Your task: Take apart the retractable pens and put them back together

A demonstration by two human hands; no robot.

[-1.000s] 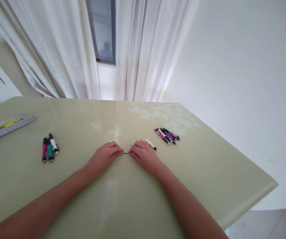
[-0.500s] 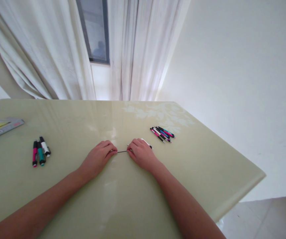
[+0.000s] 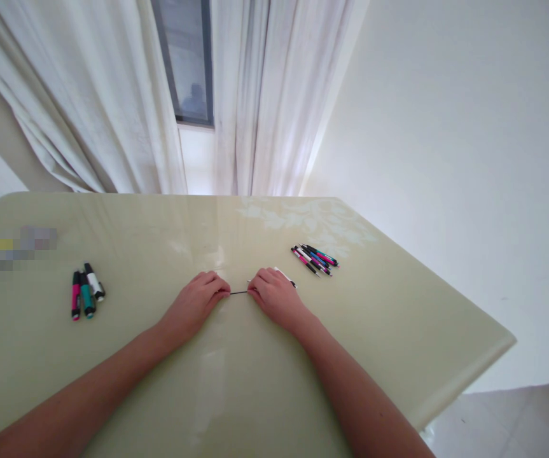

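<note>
one table (image 3: pixel 150 407) is reached across by the left hand (image 3: pixel 201 300) and the right hand (image 3: pixel 275 294), each closed with fingertips together. a heap of pens (image 3: pixel 315 259) is laid beyond the right hand, to its right. three stubby pens (image 3: pixel 86 296) are set side by side, well left of the left hand. a white pen (image 3: pixel 285 277) is partly hidden by the right hand. one dark rod (image 3: pixel 238 292) is clamped by both hands, its middle bared between them.

A thin dark rod (image 3: pixel 238 292) spans nearly level between pinching fingers (image 3: pixel 221 287).
</note>
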